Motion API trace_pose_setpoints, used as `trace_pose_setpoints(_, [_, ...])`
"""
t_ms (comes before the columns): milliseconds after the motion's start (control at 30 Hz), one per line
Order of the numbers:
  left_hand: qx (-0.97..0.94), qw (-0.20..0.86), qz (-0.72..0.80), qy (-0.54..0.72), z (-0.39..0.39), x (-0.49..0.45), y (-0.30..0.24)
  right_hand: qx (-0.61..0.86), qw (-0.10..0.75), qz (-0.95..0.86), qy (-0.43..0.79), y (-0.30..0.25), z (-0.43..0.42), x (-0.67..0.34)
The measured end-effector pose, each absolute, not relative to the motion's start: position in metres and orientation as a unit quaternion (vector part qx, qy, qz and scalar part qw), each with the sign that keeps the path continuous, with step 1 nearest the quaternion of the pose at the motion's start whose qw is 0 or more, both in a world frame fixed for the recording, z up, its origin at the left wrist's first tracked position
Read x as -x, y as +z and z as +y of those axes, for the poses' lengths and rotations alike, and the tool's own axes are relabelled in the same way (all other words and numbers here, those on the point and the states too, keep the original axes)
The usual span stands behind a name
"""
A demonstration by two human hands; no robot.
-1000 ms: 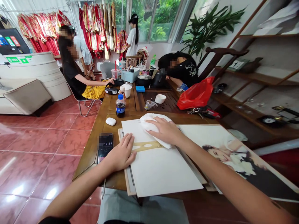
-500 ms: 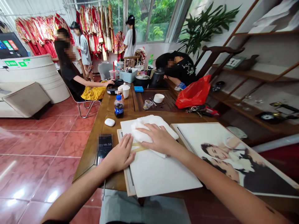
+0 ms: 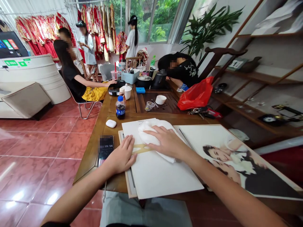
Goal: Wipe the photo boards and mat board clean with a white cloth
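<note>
A white board (image 3: 163, 175) lies on a wooden frame at the near edge of a long wooden table (image 3: 94, 148). My right hand (image 3: 169, 140) presses a crumpled white cloth (image 3: 149, 134) down on the board's upper part, fingers closed over the cloth. My left hand (image 3: 121, 156) lies flat on the board's left edge, fingers stretched out, holding it still. A thin yellowish strip (image 3: 142, 148) lies across the board between the two hands.
A phone (image 3: 105, 146) and a white earbud case (image 3: 110, 123) lie left of the board. A large photo print (image 3: 239, 160) lies to the right. A cola bottle (image 3: 120, 107), cups, a red bag (image 3: 196, 94) and seated people are farther along the table. Shelves stand on the right.
My right hand has rubbed the cloth leftward over the board's top and then a little back to the right. My left hand has stayed on the board's left edge.
</note>
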State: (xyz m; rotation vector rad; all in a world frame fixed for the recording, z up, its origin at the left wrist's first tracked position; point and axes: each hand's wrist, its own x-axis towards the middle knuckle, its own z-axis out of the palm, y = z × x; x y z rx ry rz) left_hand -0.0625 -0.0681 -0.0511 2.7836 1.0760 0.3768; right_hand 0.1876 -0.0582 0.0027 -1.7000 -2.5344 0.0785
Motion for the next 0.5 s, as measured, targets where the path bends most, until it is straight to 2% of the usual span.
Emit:
trace_pose_setpoints(200, [-0.925, 0.062, 0.352, 0.128, -0.068, 0.063, -0.052, 0.513, 0.056, -0.856, 0.024, 0.003, -0.073, -0.17])
trace_pose_setpoints(500, [-0.923, 0.065, 0.353, 0.141, -0.067, 0.063, -0.056, 0.569, 0.071, -0.819, -0.009, -0.011, -0.073, -0.211])
